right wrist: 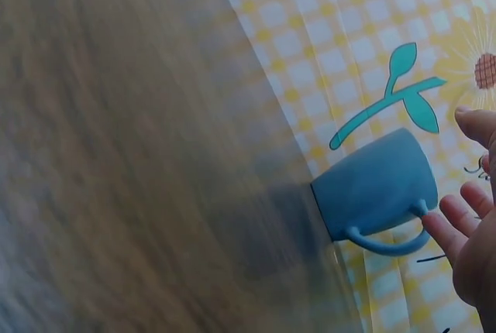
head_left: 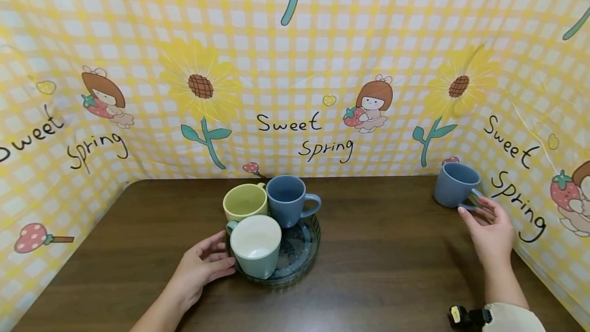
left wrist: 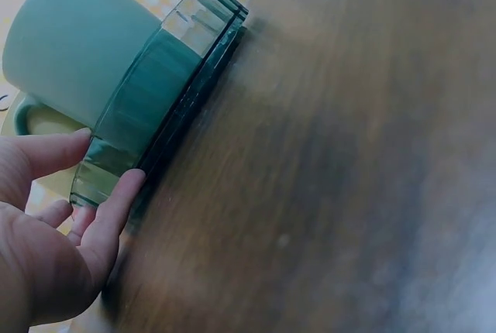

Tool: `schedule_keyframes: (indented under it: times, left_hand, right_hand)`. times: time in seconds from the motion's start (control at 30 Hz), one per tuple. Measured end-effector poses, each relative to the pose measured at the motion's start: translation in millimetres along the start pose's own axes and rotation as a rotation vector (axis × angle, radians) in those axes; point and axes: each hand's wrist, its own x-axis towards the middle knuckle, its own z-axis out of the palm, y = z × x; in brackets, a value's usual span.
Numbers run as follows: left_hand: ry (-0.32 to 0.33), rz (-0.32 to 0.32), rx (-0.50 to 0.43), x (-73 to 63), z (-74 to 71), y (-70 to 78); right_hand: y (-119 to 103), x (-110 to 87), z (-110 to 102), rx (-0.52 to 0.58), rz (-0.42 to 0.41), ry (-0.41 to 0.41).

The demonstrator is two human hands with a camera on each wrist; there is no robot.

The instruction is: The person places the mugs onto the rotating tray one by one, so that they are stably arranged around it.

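On a round, dark-tinted glass tray [head_left: 301, 257] stand three upright mugs: a yellow-green mug [head_left: 246, 203], a blue mug [head_left: 286, 201] and a pale green mug [head_left: 255, 247]. The left hand [head_left: 203, 265] grips the tray's left rim beside the pale green mug, fingers [left wrist: 116, 197] spread along its wall in the left wrist view. Another blue mug [head_left: 451, 186] stands upright at the table's back right. The right hand [head_left: 493, 229] is beside its handle, a fingertip right at the handle in the right wrist view, thumb [right wrist: 473, 124] apart from the mug.
The dark wooden table [head_left: 369, 265] meets a yellow checked cloth [head_left: 276, 65] hung at the back and both sides. The right-hand blue mug stands close to the cloth. A black device [head_left: 467, 316] is on the right wrist.
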Motion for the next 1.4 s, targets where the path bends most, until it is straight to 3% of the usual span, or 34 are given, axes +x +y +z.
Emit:
schedule_keyframes:
  times: [0.4,0.87,1.17,1.4]
  left_hand:
    - [-0.001,0.0,0.001,1.5,-2.5,0.9]
    - [-0.049,0.037,0.059,15.8,-16.2,5.1]
    - [-0.09,0.039,0.102,24.5,-17.3,7.9]
    - [-0.134,0.032,0.122,32.9,-21.7,8.2]
  right_hand:
    - [10.4,12.5,-5.0,-0.068,0.097,0.013]
    - [21.5,23.6,-8.9,-0.17,0.173,-0.06]
    - [25.7,32.9,-7.6,-0.153,0.252,-0.11]
    - [31.7,38.1,-5.2,-0.082,0.294,-0.089]
